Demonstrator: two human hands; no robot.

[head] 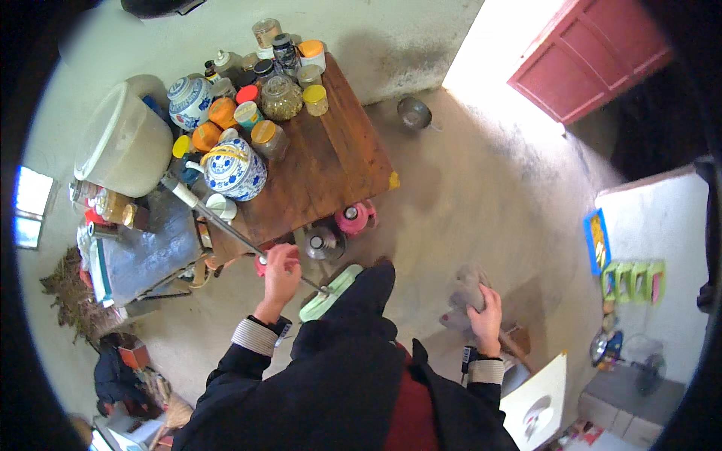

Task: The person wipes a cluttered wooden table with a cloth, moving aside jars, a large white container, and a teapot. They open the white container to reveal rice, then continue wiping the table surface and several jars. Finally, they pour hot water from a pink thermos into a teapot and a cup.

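My left hand (282, 276) is closed around the metal handle of a mop (231, 230), which slants from beside the wooden table down to a pale green mop head (333, 296) on the floor near my feet. In my right hand (486, 321) is a crumpled greyish cloth (471, 290), held over the floor and somewhat blurred. A blue and white porcelain teapot (234, 169) with a yellow handle stands on the wooden table (321, 169), close to the mop's upper end, next to a white cup (221, 207).
Jars with coloured lids crowd the table's far side, by a large plastic tub (127, 141). Below the near edge stand a pink thermos (354, 219) and a metallic one (324, 242). A metal bowl (414, 114) lies by the wall. A red door (592, 56) stands ajar at upper right.
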